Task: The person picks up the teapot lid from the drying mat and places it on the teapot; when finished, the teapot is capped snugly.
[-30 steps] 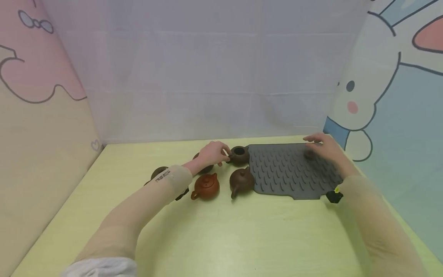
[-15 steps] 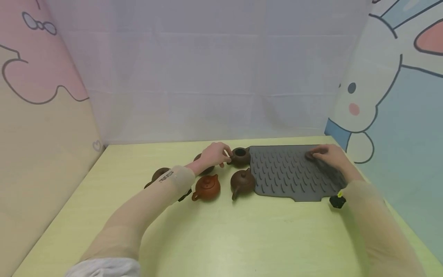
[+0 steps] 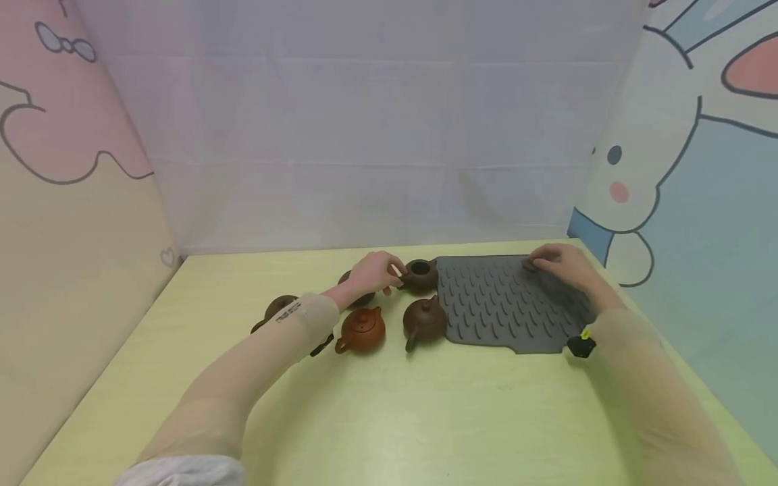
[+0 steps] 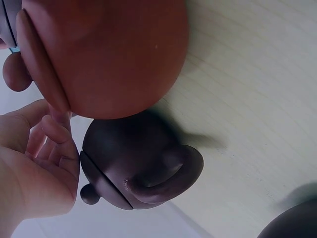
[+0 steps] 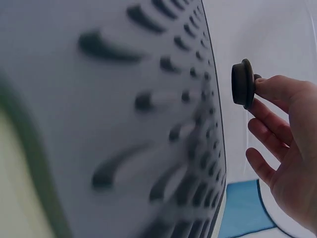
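In the head view my left hand (image 3: 375,271) holds the handle side of a lidless dark brown teapot (image 3: 421,275) at the mat's left edge. Its open mouth faces up. My right hand (image 3: 565,264) pinches a small dark teapot lid (image 3: 530,264) over the far right of a grey studded mat (image 3: 486,304). The right wrist view shows thumb and fingertips on the knob of the lid (image 5: 241,83), raised off the mat. In the left wrist view a red-brown teapot (image 4: 119,59) stands before my left hand (image 4: 39,168) and hides what the fingertips grip.
Near the left hand sit an orange-brown teapot (image 3: 362,331) and a dark lidded teapot (image 3: 425,320). Another dark teapot (image 3: 360,298) is partly behind the left hand, and one more (image 3: 279,305) behind the left forearm. Printed cloth walls close in the table (image 3: 389,418).
My right hand has come down to the lid on the mat, pinched it and lifted it, carrying it slightly left. The left hand stays at the lidless teapot.
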{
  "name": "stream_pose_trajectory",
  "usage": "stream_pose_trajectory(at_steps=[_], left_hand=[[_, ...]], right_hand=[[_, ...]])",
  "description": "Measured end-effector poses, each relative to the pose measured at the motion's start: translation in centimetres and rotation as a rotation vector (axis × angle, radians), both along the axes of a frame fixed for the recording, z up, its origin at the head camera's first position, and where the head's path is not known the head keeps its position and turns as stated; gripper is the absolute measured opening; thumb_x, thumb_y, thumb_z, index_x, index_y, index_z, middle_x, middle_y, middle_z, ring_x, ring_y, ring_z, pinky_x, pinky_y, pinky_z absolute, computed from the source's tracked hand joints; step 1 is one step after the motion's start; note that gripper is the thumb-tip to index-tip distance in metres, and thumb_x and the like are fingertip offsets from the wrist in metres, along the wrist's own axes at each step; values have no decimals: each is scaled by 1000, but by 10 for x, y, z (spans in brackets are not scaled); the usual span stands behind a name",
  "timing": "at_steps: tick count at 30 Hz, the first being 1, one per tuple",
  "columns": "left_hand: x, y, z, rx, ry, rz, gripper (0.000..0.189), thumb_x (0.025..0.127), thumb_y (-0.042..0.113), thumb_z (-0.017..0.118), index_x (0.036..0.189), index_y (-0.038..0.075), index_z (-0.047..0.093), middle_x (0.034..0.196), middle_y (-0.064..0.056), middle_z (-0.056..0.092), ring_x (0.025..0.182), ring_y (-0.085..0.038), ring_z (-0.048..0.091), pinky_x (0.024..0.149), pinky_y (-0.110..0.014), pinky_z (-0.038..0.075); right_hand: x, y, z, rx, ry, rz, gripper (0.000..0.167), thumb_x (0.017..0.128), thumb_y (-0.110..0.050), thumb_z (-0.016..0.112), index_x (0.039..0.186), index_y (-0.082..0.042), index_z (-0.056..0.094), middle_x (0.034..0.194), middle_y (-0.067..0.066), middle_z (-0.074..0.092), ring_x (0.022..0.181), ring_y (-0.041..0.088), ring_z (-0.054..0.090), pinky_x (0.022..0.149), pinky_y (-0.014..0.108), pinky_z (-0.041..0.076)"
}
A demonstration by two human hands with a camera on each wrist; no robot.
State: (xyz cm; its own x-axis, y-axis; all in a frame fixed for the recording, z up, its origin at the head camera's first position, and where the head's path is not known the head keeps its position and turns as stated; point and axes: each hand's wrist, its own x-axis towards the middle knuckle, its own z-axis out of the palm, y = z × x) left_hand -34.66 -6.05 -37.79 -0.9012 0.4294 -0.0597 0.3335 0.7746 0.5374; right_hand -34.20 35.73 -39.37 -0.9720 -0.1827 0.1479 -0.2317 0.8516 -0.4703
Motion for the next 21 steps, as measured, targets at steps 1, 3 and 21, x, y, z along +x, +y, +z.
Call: stream_pose_trajectory(at_steps=[1, 3, 21], left_hand=[[1, 0, 1, -1, 0, 2, 26, 89, 16, 70, 115, 19, 73, 96, -3, 78, 68, -23, 75, 60, -24, 46], [2, 0, 2, -5, 0, 4, 26, 90, 16, 70, 115, 19, 73, 96, -3, 78, 68, -23, 75, 61, -24, 46], [-3, 3, 3, -46, 13, 23, 26, 90, 14, 68, 113, 24, 75, 99, 0, 78, 64, -19, 73, 58, -25, 44]], right_hand=[[-1, -5, 2, -11, 0, 4, 32, 101, -22, 54, 120, 2, 64, 120, 27, 66, 114, 43, 60, 99, 61, 43], [-4, -16, 5, -37, 6, 21, 31, 101, -22, 55, 119, 1, 65, 119, 26, 66, 113, 42, 60, 98, 61, 44], [-29, -116, 17, -269, 31, 229, 24, 98, -21, 62, 115, -6, 69, 122, 17, 67, 115, 32, 56, 101, 57, 39]])
